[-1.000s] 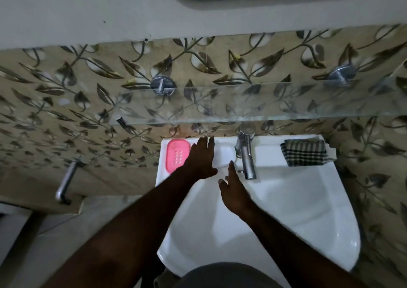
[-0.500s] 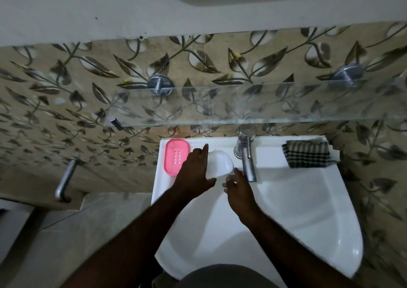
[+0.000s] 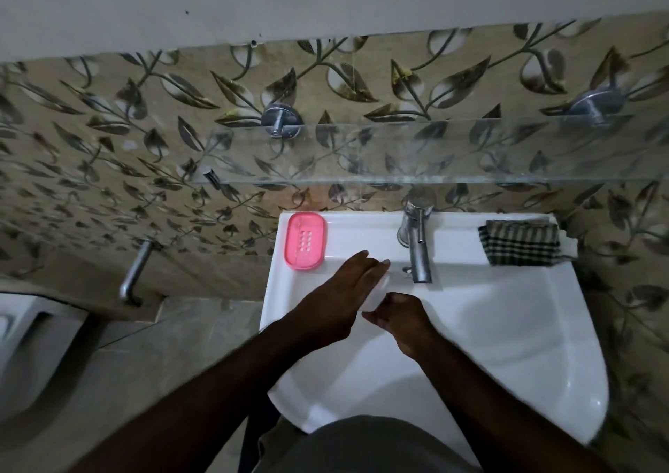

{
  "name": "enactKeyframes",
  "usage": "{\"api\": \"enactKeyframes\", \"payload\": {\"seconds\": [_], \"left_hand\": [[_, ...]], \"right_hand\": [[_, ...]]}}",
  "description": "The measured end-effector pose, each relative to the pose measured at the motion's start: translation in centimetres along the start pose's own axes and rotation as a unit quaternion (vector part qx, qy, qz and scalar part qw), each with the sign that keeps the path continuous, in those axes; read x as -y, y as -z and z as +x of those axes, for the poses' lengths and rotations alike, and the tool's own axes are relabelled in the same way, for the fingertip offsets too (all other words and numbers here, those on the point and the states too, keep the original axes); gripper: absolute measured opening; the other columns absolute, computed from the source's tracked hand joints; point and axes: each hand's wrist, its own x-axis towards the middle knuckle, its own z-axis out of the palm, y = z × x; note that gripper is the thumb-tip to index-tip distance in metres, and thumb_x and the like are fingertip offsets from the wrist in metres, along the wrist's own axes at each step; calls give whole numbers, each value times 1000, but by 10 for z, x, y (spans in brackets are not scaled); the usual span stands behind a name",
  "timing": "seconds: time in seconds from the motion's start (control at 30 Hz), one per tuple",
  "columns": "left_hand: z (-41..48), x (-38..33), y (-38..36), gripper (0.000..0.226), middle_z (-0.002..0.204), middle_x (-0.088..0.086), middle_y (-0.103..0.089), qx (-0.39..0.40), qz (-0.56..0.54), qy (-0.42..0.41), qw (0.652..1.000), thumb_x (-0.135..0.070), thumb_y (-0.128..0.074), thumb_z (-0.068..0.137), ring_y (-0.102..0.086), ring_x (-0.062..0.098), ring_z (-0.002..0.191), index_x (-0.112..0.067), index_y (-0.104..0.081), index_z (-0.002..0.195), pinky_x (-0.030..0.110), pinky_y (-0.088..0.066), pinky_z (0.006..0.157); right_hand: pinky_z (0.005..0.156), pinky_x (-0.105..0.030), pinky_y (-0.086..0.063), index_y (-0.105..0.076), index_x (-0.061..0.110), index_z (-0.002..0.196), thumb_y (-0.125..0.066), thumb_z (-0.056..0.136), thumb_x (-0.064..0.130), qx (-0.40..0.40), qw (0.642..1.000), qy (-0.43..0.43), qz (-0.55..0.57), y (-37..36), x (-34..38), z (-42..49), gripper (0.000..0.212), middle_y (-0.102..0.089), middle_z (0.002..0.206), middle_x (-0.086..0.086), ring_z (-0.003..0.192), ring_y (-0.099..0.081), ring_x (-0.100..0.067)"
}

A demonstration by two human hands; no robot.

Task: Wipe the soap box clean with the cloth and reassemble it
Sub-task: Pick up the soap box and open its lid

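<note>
The pink perforated soap box tray (image 3: 306, 241) lies on the back left ledge of the white sink (image 3: 286, 331). A pale white oval soap box part (image 3: 378, 291) is held over the basin, just left of the tap, and is hard to make out against the sink. My left hand (image 3: 344, 291) lies over its left side with fingers stretched out. My right hand (image 3: 402, 315) pinches its near edge. A black-and-white checked cloth (image 3: 519, 242) lies folded on the back right ledge, untouched.
A steel tap (image 3: 416, 246) stands at the middle of the back ledge, close to my fingertips. A glass shelf (image 3: 398, 154) juts out from the leaf-patterned wall above the sink. A metal pipe (image 3: 135, 273) and a toilet (image 3: 21, 346) are to the left.
Both hands have drawn back from the ledge toward the basin, bringing the white part with them. The pink tray and the cloth have stayed put.
</note>
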Motion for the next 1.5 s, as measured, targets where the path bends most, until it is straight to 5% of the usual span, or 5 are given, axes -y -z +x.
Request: {"api": "enactKeyframes", "payload": {"seconds": [0.53,0.7,0.87,1.1,1.5], "left_hand": [[-24,10,-9,112,159,3,1,-50,-88,160,982,-10,-79,76,-2,12,146,-5,5,149,6,-2,111],[-34,5,-19,106,144,-18,-36,-89,-360,352,860,-4,-79,76,-41,-2,126,-21,-8,153,-1,-33,90],[-40,10,-32,77,116,19,-65,-133,-558,454,682,-1,-76,72,-66,26,107,-5,-38,139,39,-54,93],[-22,-15,-25,17,95,23,-68,-173,-674,452,558,-5,-46,100,-72,30,81,3,-60,99,29,-58,67],[12,-26,-4,22,101,13,-71,-52,-725,309,614,-3,-44,100,-70,22,89,-2,-63,112,38,-52,92]], "right_hand": [[50,-22,-40,-40,9,70,-52,95,0,11,982,56,-180,13,34,-23,30,-47,76,-19,71,-76,-29],[82,-47,-60,-61,-6,84,-58,87,-2,-20,977,97,-188,3,29,-29,6,-71,87,-21,69,-75,-28],[64,-28,-56,-65,3,91,-67,84,0,-74,959,156,-225,-2,47,-43,8,-73,81,-12,65,-75,-22],[65,-17,-51,-67,14,95,-74,83,8,-57,892,292,-339,-20,79,-75,16,-70,80,7,71,-69,-6],[86,-27,-45,-67,12,122,-50,79,9,-51,712,499,-491,-35,114,-110,47,-71,114,-11,96,-67,-25]]}}
